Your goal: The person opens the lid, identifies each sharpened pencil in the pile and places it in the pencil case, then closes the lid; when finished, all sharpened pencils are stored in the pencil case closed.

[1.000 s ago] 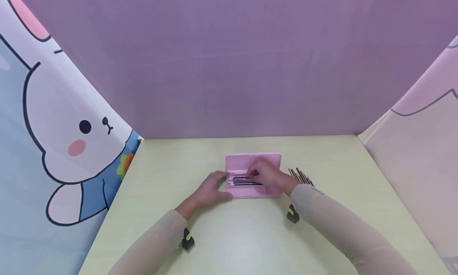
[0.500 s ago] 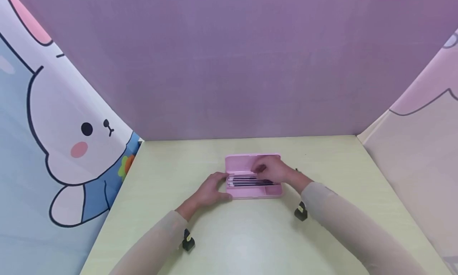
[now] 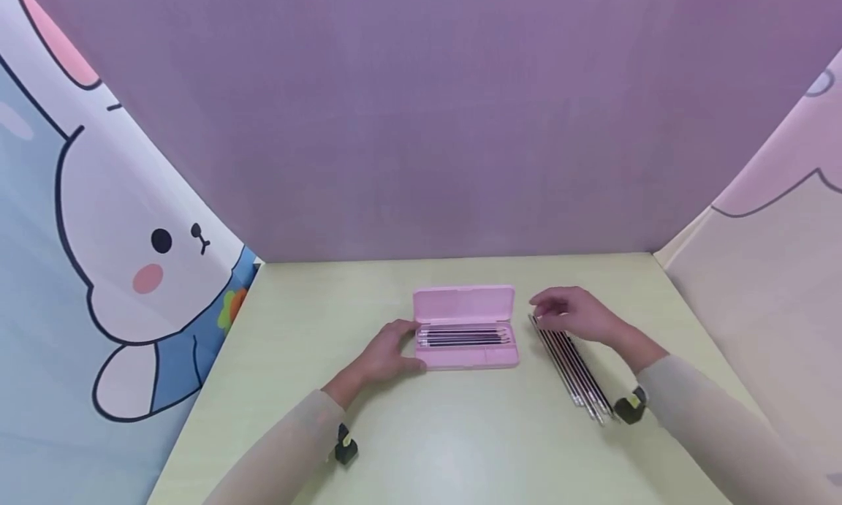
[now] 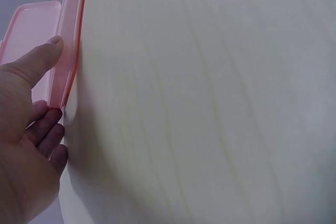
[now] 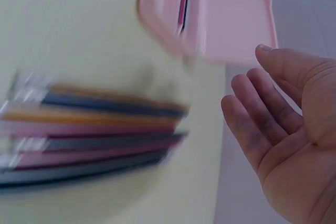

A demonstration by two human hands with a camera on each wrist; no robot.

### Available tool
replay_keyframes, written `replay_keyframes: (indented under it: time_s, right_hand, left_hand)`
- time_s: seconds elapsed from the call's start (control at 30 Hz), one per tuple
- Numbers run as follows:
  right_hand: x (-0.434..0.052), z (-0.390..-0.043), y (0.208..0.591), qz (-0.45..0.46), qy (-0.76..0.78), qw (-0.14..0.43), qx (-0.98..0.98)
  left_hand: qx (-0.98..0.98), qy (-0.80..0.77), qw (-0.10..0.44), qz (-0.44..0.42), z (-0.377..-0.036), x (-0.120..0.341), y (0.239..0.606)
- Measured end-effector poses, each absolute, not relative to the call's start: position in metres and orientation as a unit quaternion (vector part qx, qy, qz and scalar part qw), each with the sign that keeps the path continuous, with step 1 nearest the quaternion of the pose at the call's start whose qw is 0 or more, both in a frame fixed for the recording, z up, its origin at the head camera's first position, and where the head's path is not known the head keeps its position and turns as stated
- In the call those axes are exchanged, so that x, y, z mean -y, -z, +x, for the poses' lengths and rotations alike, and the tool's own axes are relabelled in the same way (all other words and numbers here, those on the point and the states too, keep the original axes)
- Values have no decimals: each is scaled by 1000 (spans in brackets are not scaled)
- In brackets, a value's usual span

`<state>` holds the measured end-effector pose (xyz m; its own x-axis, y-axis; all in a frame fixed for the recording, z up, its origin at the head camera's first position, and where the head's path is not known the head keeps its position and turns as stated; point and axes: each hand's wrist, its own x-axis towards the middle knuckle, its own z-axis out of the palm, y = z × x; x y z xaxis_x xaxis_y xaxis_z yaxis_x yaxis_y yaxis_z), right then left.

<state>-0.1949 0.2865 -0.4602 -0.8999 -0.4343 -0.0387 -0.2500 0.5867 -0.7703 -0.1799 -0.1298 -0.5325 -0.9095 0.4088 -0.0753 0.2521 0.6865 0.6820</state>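
A pink pencil case lies open on the table, its lid tipped back. Inside, several dark pencils lie side by side in the long compartment. My left hand holds the case's left end; in the left wrist view, the thumb is on the pink wall and the fingers are curled at the corner. To the right of the case, my right hand hovers with relaxed fingers over the far ends of a loose bunch of pencils. Its fingers hold nothing in the right wrist view, where the pencils look blurred.
The pale table carries the case and pencils. A purple panel rises behind it. Printed cloths with a rabbit on the left and pale shapes on the right stand at the sides. Dark wrist cameras hang below both wrists.
My right hand has left the inside of the case and moved right to the loose pencils. More pencils in the case now show. My left hand stays at the case's left end.
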Motion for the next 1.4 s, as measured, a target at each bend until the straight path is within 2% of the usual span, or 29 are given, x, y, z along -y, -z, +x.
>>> replay_keyframes:
  time_s: [0.2, 0.4, 0.57, 0.87, 1.33, 1.4]
  right_hand:
    - [-325, -180, 475, -147, 433, 123, -881]
    - [-342, -169, 490, -121, 419, 120, -892]
    - [-347, -163, 502, -114, 388, 103, -909]
    - [-349, -154, 515, -96, 355, 111, -923]
    - [-348, -157, 518, -113, 281, 69, -951]
    - [-348, -158, 517, -107, 281, 77, -951]
  left_hand:
    - [-916, -339, 108, 185, -182, 131, 530]
    - [-918, -333, 107, 186, -182, 131, 529]
    - [-917, -339, 110, 179, -181, 131, 530]
    - [-915, -343, 117, 176, -179, 129, 528]
    - [-919, -337, 120, 167, -179, 128, 529]
    - [-919, -337, 120, 166, -179, 128, 529]
